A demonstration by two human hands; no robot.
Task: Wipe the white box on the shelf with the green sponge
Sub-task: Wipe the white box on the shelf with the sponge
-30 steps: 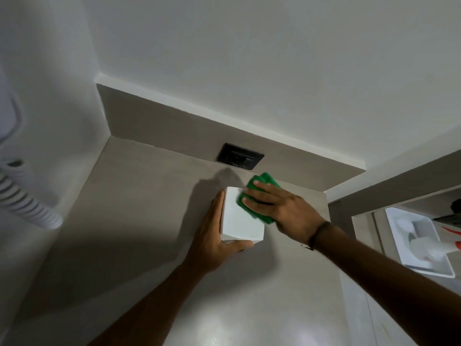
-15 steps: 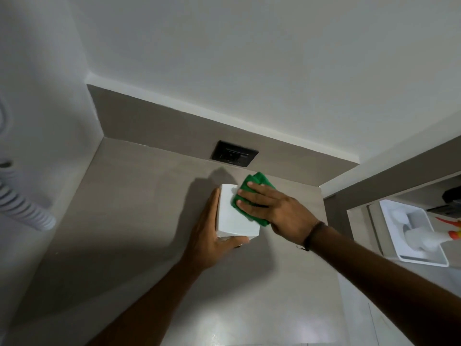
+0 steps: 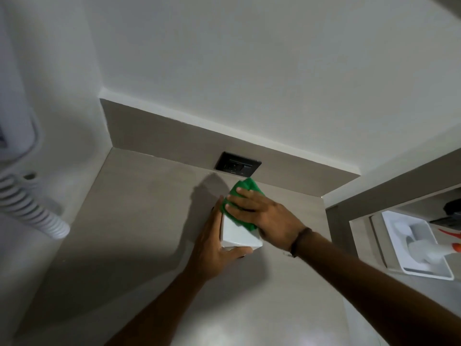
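A small white box [image 3: 240,238] stands on the grey shelf [image 3: 139,221], a little right of its middle. My left hand [image 3: 214,243] clasps the box from its left side, thumb curled under the near bottom edge. The green sponge [image 3: 243,196] lies flat on the box's top and far side. My right hand [image 3: 264,216] presses down on the sponge with fingers spread, covering most of it. Much of the box's top is hidden under the sponge and that hand.
A black wall socket [image 3: 238,164] sits in the grey back panel just behind the box. A white ribbed hose [image 3: 30,208] hangs at the left. To the right, a lower ledge holds a white tray [image 3: 419,248] with a white item and something orange.
My right hand has slid the sponge slightly toward the box's far left corner. My left hand keeps its hold on the box, which has not moved on the shelf.
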